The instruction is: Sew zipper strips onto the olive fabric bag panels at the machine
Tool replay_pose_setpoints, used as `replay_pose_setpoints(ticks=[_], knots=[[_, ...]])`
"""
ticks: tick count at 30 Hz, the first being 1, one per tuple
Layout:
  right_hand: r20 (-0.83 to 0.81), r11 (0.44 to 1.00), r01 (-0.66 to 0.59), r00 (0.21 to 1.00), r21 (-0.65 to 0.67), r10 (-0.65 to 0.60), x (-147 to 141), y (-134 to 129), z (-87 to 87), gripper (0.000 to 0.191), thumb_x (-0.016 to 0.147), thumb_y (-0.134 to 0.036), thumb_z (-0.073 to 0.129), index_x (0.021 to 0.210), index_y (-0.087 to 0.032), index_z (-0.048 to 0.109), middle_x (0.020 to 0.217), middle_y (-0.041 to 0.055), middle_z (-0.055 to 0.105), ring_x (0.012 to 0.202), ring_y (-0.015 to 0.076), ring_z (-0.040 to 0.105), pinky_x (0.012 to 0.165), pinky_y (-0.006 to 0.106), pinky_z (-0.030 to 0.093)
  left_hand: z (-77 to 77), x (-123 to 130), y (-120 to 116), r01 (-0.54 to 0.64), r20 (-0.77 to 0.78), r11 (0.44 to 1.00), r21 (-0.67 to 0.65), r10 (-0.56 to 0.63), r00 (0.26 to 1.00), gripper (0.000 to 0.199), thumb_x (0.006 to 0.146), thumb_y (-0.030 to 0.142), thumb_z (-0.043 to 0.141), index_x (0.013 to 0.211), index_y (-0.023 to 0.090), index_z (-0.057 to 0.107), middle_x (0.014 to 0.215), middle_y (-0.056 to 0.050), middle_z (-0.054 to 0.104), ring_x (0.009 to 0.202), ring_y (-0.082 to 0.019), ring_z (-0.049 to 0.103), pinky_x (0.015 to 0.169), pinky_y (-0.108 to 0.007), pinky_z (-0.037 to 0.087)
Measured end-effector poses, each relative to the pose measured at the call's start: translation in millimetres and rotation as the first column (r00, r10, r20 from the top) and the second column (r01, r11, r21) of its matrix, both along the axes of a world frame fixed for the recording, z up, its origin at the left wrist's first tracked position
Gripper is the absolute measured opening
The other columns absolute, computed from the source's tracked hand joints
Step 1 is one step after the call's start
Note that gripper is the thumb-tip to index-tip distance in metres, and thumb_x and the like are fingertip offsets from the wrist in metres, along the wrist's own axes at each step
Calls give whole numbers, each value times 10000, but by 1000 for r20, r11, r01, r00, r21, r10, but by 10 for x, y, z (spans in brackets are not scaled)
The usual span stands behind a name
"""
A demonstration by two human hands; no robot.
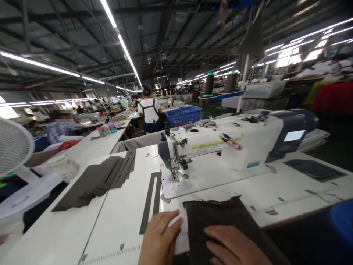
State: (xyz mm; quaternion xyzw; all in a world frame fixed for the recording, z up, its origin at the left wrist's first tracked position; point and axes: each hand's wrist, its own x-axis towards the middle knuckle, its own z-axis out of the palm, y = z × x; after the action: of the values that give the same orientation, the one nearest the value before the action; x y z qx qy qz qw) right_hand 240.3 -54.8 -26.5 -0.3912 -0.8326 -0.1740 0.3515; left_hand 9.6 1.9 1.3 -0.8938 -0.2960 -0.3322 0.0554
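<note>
While the cloth (217, 215) overhangs the bench (118, 221) edge, lower centre, your right hand (235, 244) lies on it, fingers slightly spread; your left hand (159, 237), fingers parted, has open bench leftward; both wrists are cut off.

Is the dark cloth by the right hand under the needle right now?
No, the dark cloth lies toward the front edge of the white table, apart from the needle area.
</note>
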Motion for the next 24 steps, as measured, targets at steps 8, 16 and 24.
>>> replay_pose_setpoints(ticks=[8, 16, 24], knots=[[-133, 974, 205, 967, -93, -216, 541, 257, 45, 269, 907, -169, 387, 788, -200, 626, 742, 41, 582, 711, 166, 533, 697, 351, 407, -26, 672, 368, -30, -64, 984, -178, 19, 998, 160, 829, 92, 498, 718, 176, 576, 725, -28, 601, 686, -188, 556, 673, -347, 444], [-196, 991, 124, 974, 40, -114, 489, 60, -173, 298, 924, -133, 364, 921, -201, 654, 892, 58, 641, 880, 177, 551, 862, 392, 363, -134, 468, 176, 140, 83, 989, -46, -136, 987, 192, 878, 94, 412, 832, 193, 570, 957, -52, 646, 902, -179, 593, 933, -388, 381], [30, 996, 19, 999, 86, -22, 529, 8, 2, 317, 914, -93, 352, 1044, -210, 616, 983, 39, 668, 986, 155, 560, 943, 373, 370, 268, 517, 226, 82, 166, 620, -780, 79, 983, 171, 815, 221, 533, 928, 196, 660, 887, -48, 673, 824, -192, 614, 769, -280, 462]])
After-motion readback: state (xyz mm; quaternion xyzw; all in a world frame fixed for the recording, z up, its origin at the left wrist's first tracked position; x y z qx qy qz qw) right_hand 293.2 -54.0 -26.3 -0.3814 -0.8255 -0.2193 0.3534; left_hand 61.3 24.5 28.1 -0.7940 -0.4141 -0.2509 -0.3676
